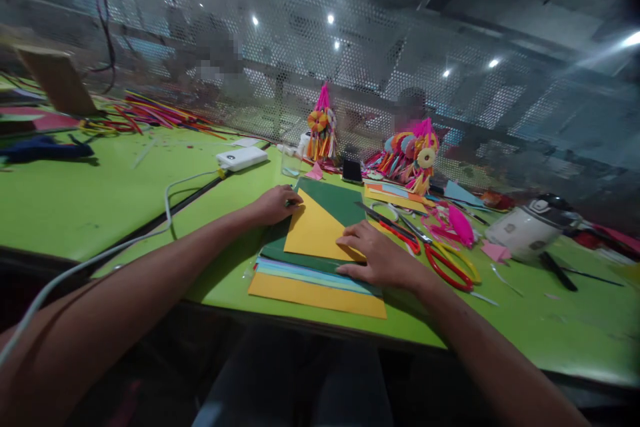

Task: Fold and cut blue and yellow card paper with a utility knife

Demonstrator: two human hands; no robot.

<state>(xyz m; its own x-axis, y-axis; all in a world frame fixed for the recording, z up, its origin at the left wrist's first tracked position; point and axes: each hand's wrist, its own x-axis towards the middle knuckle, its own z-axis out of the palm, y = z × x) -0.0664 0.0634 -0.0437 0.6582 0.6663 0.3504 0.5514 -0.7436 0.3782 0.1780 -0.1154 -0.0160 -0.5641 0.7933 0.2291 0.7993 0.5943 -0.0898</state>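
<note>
A yellow sheet of paper point(317, 230), shaped like a triangle with a slanted upper edge, lies on a dark green sheet point(335, 199). At its upper left corner, my left hand point(277, 205) has its thumb and fingers closed on the paper. My right hand point(375, 255) rests over the lower right corner with its fingers spread, fingertips touching the yellow sheet and the green one. Beneath the green sheet is a stack of coloured paper point(320, 291) with blue and orange edges fanned out toward me.
To the right lie red-handled scissors point(447, 267), pink scraps and a white-and-black kettle-like container point(525, 227). Colourful tasselled ornaments point(323, 123) and a phone point(352, 171) are behind. At left are a white power bank point(243, 159) with its cable and a blue glue gun point(45, 148).
</note>
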